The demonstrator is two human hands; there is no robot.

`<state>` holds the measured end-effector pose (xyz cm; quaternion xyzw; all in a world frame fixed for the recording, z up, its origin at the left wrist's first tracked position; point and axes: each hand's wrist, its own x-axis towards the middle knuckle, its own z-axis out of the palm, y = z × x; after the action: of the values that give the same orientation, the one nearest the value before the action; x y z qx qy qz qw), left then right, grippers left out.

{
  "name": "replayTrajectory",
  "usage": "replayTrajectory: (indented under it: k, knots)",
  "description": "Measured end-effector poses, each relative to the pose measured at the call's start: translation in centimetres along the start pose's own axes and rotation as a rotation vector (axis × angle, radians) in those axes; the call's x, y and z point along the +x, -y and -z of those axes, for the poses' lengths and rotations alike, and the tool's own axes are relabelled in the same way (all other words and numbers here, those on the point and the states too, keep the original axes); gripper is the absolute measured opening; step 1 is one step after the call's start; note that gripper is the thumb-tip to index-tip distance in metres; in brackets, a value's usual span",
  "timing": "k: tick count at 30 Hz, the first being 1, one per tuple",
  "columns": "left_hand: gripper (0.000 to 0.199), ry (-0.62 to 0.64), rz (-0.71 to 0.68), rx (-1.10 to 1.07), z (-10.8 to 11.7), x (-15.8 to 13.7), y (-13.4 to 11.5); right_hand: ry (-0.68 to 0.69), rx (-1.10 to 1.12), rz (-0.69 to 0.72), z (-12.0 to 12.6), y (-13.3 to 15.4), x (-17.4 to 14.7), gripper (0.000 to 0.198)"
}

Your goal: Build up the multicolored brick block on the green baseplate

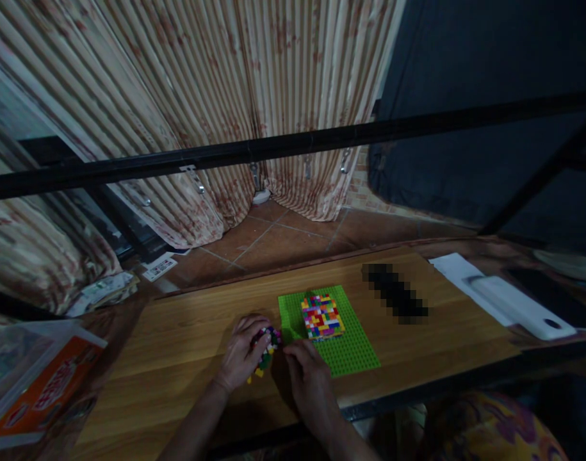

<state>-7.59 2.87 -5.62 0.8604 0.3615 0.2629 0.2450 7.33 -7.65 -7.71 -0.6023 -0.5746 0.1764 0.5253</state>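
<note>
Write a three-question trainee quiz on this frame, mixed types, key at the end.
1. What does the multicoloured brick block stand on?
a) the white sheet
b) the green baseplate
c) the orange-labelled box

2. True or false: the left hand covers part of a cluster of small bricks.

3. Which hand is nearer the brick block, the left or the right hand?

Key: 1 b; 2 true; 3 the right hand.

The left hand [243,352] partly hides the bricks [270,349].
</note>
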Motion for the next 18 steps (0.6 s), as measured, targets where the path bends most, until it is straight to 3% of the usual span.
replayTrajectory:
  k: [9,18]
  knots:
    - [0.025,0.000,0.007,0.011,-0.3,0.0,0.3,-0.101,-0.056,-0.027,3.5,0.0,1.4,0.023]
    - [0.024,0.001,-0.002,0.008,-0.1,0.1,0.1,-0.286,-0.059,-0.128,7.6,-2.2,3.6,0.026]
